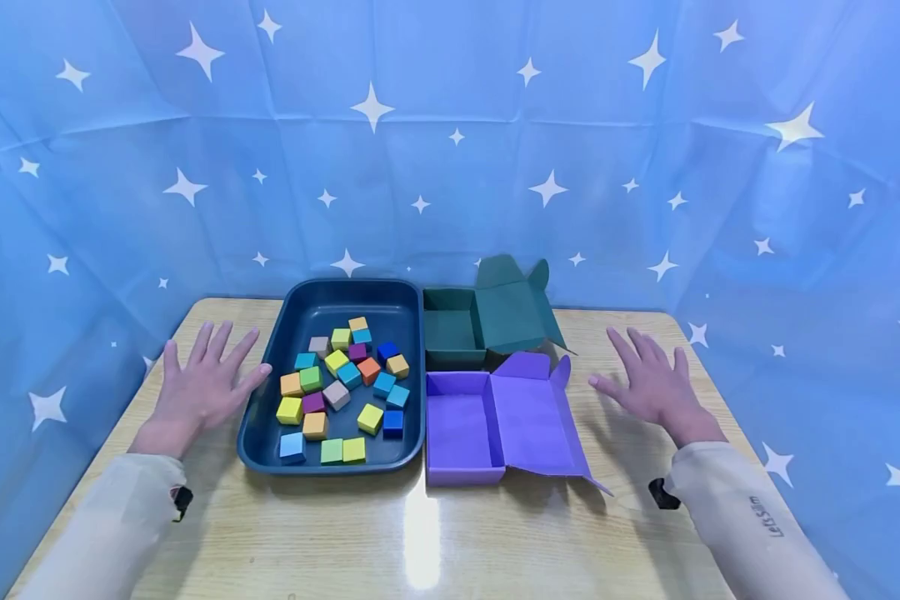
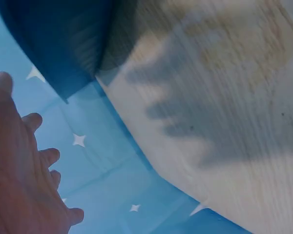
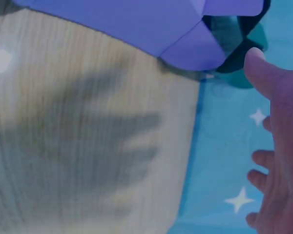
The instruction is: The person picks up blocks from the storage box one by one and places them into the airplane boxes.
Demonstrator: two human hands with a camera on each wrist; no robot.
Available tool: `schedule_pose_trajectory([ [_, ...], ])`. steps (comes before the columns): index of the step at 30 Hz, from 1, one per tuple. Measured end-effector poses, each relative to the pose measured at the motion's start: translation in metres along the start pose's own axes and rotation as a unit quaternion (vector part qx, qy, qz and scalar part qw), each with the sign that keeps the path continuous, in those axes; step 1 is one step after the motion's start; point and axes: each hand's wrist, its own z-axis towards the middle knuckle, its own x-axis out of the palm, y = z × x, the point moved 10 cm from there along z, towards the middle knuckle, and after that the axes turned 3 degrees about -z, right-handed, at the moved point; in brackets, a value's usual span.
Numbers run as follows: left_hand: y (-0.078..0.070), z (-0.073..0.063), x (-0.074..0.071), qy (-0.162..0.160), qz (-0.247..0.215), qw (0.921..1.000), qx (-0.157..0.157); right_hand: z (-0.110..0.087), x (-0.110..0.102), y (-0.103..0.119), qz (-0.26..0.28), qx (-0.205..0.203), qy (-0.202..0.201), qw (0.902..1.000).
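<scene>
Looks like pre-grab stage tbh, left hand (image 1: 198,392) by the tray (image 1: 315,317), right hand (image 1: 656,392) right of the boxes (image 1: 465,477), fingers (image 1: 220,340) spread and empty, so grabbing a cube (image 1: 315,426) probably means reaching inward.

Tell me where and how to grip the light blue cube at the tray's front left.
I'd pinch the light blue cube by its left and right faces, coming from above with the nearer left hand. It sits flat in the dark blue tray, whose raised walls would likely hinder a low approach, and a gap separates it from the light green cube on its right.
</scene>
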Motion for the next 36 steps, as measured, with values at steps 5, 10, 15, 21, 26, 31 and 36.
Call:
schedule_pose_trajectory([
  [5, -0.008, 0.000, -0.004, 0.007, 0.008, 0.9999, 0.010, 0.003, -0.019, 0.020, -0.022, -0.033, -0.032, 0.9987],
  [10, -0.016, -0.001, -0.005, 0.016, 0.025, 0.9994, 0.018, 0.009, -0.035, 0.048, -0.028, -0.056, -0.045, 0.9970],
  [15, -0.020, -0.004, -0.001, 0.021, 0.030, 0.9991, 0.022, 0.018, -0.048, 0.085, -0.036, -0.085, -0.064, 0.9937],
  [21, -0.019, -0.006, 0.006, 0.025, 0.024, 0.9992, 0.019, 0.032, -0.060, 0.137, -0.050, -0.129, -0.083, 0.9870],
  [26, -0.017, -0.008, 0.012, 0.024, 0.015, 0.9995, 0.012, 0.046, -0.060, 0.190, -0.072, -0.175, -0.086, 0.9782],
  [31, -0.014, -0.007, 0.014, 0.025, 0.003, 0.9997, 0.000, 0.063, -0.048, 0.238, -0.097, -0.207, -0.063, 0.9716],
  [36, -0.012, -0.006, 0.015, 0.027, -0.003, 0.9996, -0.005, 0.077, -0.034, 0.273, -0.105, -0.232, -0.043, 0.9661],
])
